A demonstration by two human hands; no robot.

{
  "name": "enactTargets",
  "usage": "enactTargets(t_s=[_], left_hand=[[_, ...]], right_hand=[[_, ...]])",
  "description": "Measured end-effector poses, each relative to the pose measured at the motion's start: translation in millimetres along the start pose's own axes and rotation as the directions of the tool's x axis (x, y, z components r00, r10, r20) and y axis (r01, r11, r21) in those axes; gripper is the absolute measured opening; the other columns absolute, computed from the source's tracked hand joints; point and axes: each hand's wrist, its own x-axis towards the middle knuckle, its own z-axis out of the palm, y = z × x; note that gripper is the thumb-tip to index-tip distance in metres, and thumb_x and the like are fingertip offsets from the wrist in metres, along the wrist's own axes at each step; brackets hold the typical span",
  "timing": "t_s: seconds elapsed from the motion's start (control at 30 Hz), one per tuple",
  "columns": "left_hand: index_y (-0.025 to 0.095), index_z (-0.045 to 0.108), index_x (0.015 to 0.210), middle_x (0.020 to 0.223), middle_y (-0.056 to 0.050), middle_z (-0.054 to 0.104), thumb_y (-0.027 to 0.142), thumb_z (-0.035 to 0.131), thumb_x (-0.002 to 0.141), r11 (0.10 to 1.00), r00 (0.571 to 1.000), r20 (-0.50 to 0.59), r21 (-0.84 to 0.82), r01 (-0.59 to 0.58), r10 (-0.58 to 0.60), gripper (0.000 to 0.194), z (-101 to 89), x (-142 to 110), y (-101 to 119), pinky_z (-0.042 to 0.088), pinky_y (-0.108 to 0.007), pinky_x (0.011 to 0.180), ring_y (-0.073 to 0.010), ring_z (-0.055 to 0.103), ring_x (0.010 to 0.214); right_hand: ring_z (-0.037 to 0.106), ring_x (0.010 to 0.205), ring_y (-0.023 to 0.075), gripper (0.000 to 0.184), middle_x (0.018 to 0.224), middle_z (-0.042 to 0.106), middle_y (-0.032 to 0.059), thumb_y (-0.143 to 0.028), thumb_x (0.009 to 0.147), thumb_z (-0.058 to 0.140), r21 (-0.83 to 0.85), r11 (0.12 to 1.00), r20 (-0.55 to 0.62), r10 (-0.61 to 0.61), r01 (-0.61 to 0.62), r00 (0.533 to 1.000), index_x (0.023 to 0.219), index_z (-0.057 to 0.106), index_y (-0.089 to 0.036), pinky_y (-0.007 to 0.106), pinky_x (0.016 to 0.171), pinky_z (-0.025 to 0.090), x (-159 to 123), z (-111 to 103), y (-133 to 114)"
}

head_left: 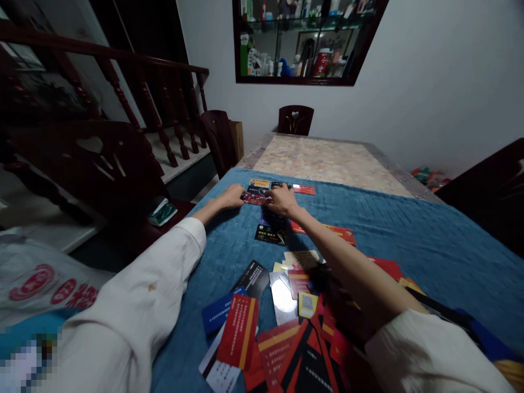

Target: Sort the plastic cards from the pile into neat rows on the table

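Note:
Far out over the blue cloth, my left hand (233, 197) pinches the left edge of a dark red patterned card (254, 199). At that card's right end are the curled fingers of my right hand (282, 200), closed on it; the thumb side hides part of the edge. Just beyond lies a card with an orange strip (259, 183), beside a dark card partly covered by my right hand. A red-and-white card (304, 189) sticks out to the right of that hand. Nearer me is a black VIP card (270, 234), below a dark blue card (273, 219).
Loose cards (278, 344) overlap in a heap near me, under my right forearm. Red and yellow cards (341, 233) lie right of the VIP card. The blue cloth (216, 240) covers the table's near part. Chairs (295, 120) surround it; a white plastic bag (45, 278) is at left.

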Motion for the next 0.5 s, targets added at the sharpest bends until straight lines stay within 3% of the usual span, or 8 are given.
enactTargets(t_s=[0.17, 0.5], left_hand=[[0.013, 0.072, 0.093, 0.097, -0.009, 0.067, 0.022, 0.060, 0.073, 0.992, 1.000, 0.011, 0.128, 0.001, -0.003, 0.025, -4.5, -5, 14, 0.051, -0.033, 0.086, -0.0248, 0.062, 0.093], [0.011, 0.072, 0.101, 0.111, -0.015, 0.066, 0.017, 0.053, 0.077, 0.989, 0.992, -0.030, 0.091, -0.118, 0.121, 0.031, -12.1, -20, 65, 0.050, -0.041, 0.096, -0.0299, 0.062, 0.105]], right_hand=[[0.048, 0.120, 0.0342, 0.036, 0.128, 0.066, 0.0109, -0.035, 0.090, 0.055, 0.007, 1.000, -0.023, -0.002, 0.002, 1.000, 0.118, 0.071, -0.022, 0.045, 0.091, 0.042, -13, -14, 11], [0.048, 0.113, 0.0315, 0.029, 0.119, 0.070, 0.0109, -0.024, 0.090, 0.051, 0.015, 1.000, -0.067, -0.005, 0.006, 0.998, 0.107, 0.074, -0.021, 0.040, 0.085, 0.036, -56, -33, 28]])
